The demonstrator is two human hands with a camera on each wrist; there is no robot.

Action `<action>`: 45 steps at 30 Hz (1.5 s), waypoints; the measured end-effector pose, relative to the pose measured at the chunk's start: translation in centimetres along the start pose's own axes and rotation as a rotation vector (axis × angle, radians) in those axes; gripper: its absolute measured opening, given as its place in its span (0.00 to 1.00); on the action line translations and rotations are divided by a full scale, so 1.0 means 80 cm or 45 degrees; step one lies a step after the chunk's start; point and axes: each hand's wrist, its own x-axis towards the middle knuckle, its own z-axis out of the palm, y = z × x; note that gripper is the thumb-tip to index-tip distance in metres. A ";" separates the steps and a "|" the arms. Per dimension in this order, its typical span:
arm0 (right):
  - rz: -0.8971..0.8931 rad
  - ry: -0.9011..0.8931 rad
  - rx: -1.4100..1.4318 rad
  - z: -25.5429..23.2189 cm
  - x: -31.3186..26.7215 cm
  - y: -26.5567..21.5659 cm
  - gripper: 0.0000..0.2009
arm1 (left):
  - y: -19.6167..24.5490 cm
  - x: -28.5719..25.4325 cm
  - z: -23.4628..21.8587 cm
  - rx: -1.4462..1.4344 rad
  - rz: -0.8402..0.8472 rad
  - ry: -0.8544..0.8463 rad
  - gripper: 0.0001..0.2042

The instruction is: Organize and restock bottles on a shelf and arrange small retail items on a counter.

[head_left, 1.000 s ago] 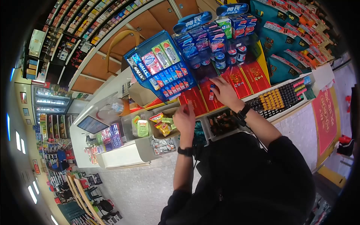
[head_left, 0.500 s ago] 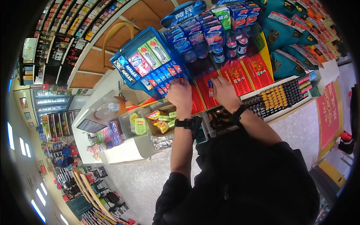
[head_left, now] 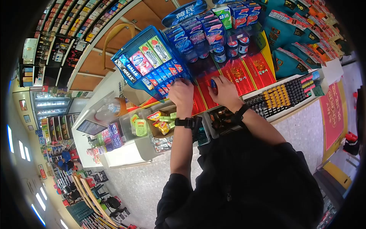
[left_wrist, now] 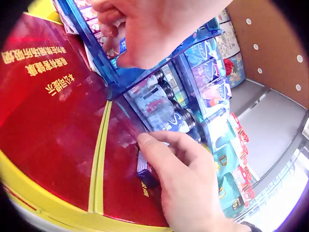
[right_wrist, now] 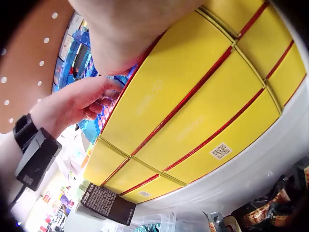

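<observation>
In the head view my left hand (head_left: 180,93) reaches into the lowest row of a slanted blue display rack (head_left: 133,45). Its fingers are curled, and the left wrist view shows a small blue pack (left_wrist: 121,47) between finger and thumb. Halls sticks, larger gum packs and rows of small blue and red packs fill the rack. My right hand (head_left: 225,91) lies over the red cartons (head_left: 249,87) to the right. It grips a small dark blue candy box (left_wrist: 146,171) between thumb and fingers.
Behind the hands, gum bags (head_left: 213,32) hang above round gum tubs (head_left: 219,54). A tray of black and yellow items (head_left: 280,100) lies at the right. Left of the forearm stands a box of snack packs (head_left: 162,124), with a tablet screen (head_left: 92,128) farther left.
My left hand has moved up and left from in front of the red cartons to the rack's bottom row. The right hand stays over the cartons with its box, now turned more under the fingers.
</observation>
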 end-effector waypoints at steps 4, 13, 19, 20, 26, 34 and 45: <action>0.014 0.021 0.035 0.000 -0.002 0.000 0.20 | 0.001 0.007 -0.002 0.051 -0.045 -0.041 0.17; 0.041 0.057 0.095 -0.003 -0.002 0.000 0.16 | 0.004 0.010 -0.021 0.180 0.094 0.074 0.19; 0.100 0.068 0.163 -0.007 -0.001 -0.004 0.10 | -0.004 -0.027 -0.049 0.118 0.158 0.010 0.20; 0.098 0.060 0.165 -0.005 -0.002 -0.002 0.10 | -0.005 -0.034 -0.045 0.094 0.169 -0.062 0.20; 0.139 0.005 0.163 0.002 -0.003 0.005 0.13 | -0.001 -0.067 -0.018 -0.135 0.197 -0.268 0.19; 0.037 0.051 0.176 0.004 -0.004 0.010 0.13 | 0.001 -0.092 -0.004 -0.427 0.076 -0.058 0.18; 0.081 -0.238 0.133 -0.018 -0.006 -0.002 0.11 | 0.036 -0.120 -0.013 -0.592 -0.121 -0.206 0.10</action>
